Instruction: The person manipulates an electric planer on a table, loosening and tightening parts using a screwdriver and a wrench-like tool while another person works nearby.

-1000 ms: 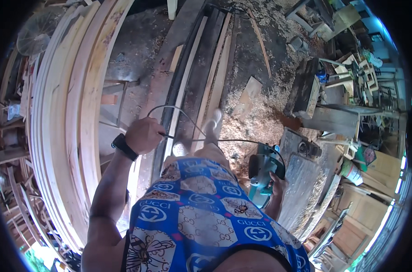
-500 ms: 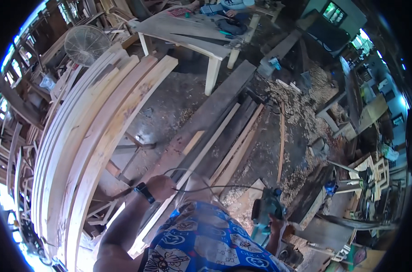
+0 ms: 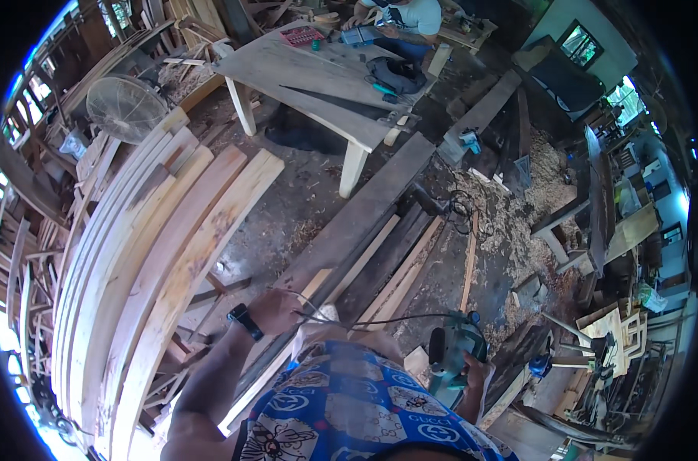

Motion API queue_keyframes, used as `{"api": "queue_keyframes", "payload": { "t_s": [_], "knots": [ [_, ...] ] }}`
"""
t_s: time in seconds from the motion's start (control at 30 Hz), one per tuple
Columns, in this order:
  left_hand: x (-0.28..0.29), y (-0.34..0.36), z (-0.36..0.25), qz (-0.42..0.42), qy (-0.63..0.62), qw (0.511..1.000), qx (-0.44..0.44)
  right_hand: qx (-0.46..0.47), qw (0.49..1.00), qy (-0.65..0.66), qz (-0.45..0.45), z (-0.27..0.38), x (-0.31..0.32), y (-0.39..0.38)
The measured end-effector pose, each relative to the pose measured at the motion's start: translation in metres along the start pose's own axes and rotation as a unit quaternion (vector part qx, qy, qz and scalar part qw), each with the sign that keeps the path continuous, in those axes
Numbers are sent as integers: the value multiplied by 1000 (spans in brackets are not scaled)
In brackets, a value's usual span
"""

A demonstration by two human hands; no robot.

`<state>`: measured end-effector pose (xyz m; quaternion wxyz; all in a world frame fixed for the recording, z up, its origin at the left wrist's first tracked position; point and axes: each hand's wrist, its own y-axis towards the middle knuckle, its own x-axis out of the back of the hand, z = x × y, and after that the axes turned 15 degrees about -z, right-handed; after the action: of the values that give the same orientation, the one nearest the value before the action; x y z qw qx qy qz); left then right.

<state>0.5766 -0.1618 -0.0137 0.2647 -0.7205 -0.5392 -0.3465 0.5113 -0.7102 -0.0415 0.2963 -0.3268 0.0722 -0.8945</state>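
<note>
Gripping a bulky green power tool, the right hand is apart from the left hand, which holds a thin black cord near long, pale, untouched wooden boards.

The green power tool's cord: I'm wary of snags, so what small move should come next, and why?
Probably lift the left hand slightly outward, drawing the cord away from the body: that hand grips it, and it runs across in front of the patterned shirt to the green power tool held in the right hand.
</note>
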Motion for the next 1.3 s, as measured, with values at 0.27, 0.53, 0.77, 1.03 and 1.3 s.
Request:
{"api": "queue_keyframes", "payload": {
  "t_s": [0.27, 0.53, 0.77, 1.03, 1.3],
  "knots": [
    [60, 127, 7, -30, 17, 997, 65, -19, 1000, 6, 19, 77, -73, 90],
    [65, 230, 26, -95, 4, 990, 108, 77, 993, -35, 87, 172, -199, 192],
    [167, 331, 4, -221, 14, 974, 50, 111, 987, -5, 118, 258, -312, 236],
    [322, 361, 20, -453, 77, 888, 32, 109, 979, 7, 169, 402, -421, 196],
    [377, 460, 229, -509, 29, 860, -19, 217, 961, 30, 167, 513, -566, 124]
  ]
}}
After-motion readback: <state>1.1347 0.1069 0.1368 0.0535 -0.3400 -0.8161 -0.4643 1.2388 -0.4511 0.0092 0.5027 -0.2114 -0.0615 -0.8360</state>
